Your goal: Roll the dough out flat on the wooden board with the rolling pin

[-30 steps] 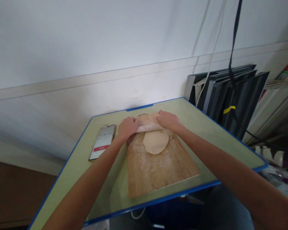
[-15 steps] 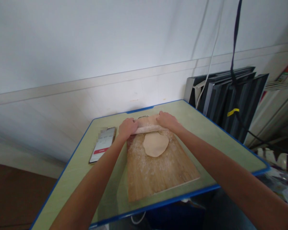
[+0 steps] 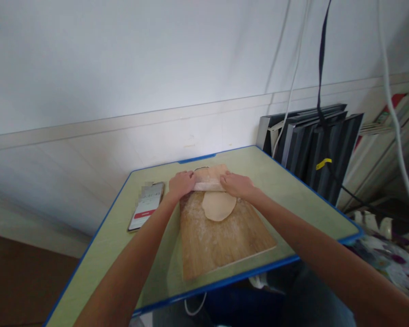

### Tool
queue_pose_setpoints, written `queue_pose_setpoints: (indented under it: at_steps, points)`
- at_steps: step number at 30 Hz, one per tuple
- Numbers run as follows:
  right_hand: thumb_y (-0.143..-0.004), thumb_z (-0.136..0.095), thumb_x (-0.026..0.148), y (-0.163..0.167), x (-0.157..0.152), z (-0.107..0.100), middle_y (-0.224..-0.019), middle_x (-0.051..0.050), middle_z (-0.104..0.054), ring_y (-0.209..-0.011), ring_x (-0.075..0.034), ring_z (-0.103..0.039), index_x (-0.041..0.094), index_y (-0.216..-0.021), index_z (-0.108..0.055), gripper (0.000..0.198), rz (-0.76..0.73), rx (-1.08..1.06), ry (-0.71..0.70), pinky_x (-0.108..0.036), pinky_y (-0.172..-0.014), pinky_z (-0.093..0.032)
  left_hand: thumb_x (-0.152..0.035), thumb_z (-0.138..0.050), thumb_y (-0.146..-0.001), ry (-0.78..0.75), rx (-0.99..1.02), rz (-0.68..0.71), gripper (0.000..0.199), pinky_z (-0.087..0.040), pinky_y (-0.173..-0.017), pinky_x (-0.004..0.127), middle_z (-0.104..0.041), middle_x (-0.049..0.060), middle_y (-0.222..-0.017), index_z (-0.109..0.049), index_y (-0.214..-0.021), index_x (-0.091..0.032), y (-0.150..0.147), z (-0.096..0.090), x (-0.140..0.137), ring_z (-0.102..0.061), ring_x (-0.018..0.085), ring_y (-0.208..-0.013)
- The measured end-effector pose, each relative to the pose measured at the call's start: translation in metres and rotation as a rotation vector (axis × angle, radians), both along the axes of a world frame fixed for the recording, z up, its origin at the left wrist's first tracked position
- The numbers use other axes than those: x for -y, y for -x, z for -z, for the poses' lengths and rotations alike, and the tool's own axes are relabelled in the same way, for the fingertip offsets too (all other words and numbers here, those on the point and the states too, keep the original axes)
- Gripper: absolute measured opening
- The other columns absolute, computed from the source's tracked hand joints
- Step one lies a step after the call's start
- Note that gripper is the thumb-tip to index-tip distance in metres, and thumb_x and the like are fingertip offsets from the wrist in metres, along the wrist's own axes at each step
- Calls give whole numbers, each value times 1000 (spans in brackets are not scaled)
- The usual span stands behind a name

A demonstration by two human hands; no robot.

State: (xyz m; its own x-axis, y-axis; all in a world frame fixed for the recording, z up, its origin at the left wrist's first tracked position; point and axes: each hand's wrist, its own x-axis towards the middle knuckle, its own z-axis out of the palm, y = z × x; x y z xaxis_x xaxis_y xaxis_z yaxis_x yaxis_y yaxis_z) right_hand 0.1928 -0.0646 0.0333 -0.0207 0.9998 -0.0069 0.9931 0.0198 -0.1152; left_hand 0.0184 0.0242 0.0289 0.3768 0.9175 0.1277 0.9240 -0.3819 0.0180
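A floured rolling pin (image 3: 207,186) lies crosswise near the far end of a wooden cutting board (image 3: 225,250). My left hand (image 3: 183,182) is closed over its left end and my right hand (image 3: 237,183) over its right end. Just on the near side of the pin, a flat, roughly round sheet of dough (image 3: 218,206) rests on the board. The pin sits at the dough's far edge; whether it presses on that edge I cannot tell. White flour is smeared over the board.
A phone (image 3: 147,206) with a lit screen lies left of the board on the pale green, blue-edged table (image 3: 293,204). Dark flat panels (image 3: 316,150) lean against the wall at the right. Cables (image 3: 322,72) hang in front of them.
My right hand has come slightly nearer along with the pin's right end, so the pin now lies straighter across the board. The camera view has shifted a little.
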Motion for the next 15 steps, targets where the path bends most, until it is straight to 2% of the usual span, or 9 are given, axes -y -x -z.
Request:
queue_pose_setpoints:
  at_steps: [10, 15]
  points:
    - [-91, -26, 33, 13, 34, -27, -103, -16, -65, -94, -27, -61, 15, -101, -64, 43, 31, 81, 55, -37, -72, -48, -28, -29, -86, -3, 10, 99, 36, -39, -89, 29, -60, 2, -114, -59, -105, -25, 1, 2, -2, -50, 16, -110]
    - [-90, -30, 33, 15, 43, -31, -97, -16, -66, -91, -27, -62, 13, -99, -64, 40, 24, 98, 20, -36, -70, -48, -28, -27, -87, -23, 11, 128, 37, -38, -91, 28, -60, -1, -115, -59, -106, -28, 1, 4, 0, -50, 15, -109]
